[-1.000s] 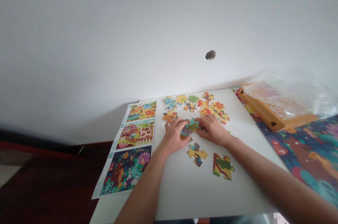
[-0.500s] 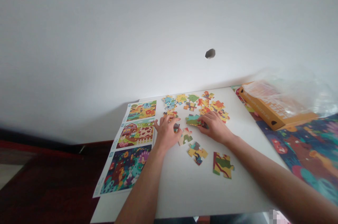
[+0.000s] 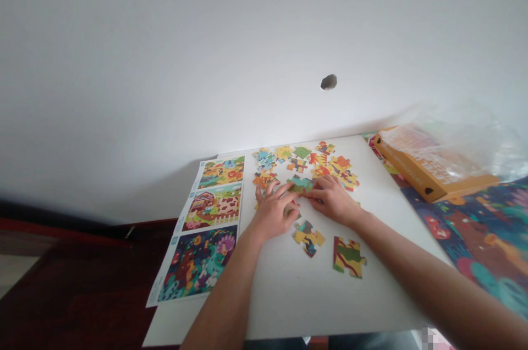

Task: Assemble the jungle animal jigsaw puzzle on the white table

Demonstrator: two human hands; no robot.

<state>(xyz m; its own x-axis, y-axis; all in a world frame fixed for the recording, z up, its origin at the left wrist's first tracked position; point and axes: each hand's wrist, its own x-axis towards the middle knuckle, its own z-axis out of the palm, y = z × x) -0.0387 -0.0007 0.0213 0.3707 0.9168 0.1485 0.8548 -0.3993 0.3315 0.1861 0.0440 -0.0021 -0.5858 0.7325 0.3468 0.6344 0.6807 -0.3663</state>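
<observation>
On the left, a picture sheet (image 3: 206, 229) is laid flat on the white bench (image 3: 289, 295). Next, the left hand (image 3: 274, 209) is spread loose, nothing gripped, its fingertips pressed onto the green piece (image 3: 300, 183). That piece is kept low over the bench between both hands, just in front of the scattered pile (image 3: 325, 162). Its right edge is pinched by the right hand (image 3: 332, 200). Nearer, two joined clusters (image 3: 348, 256) are left lying. Far right, an orange box (image 3: 429, 174) is seen.
</observation>
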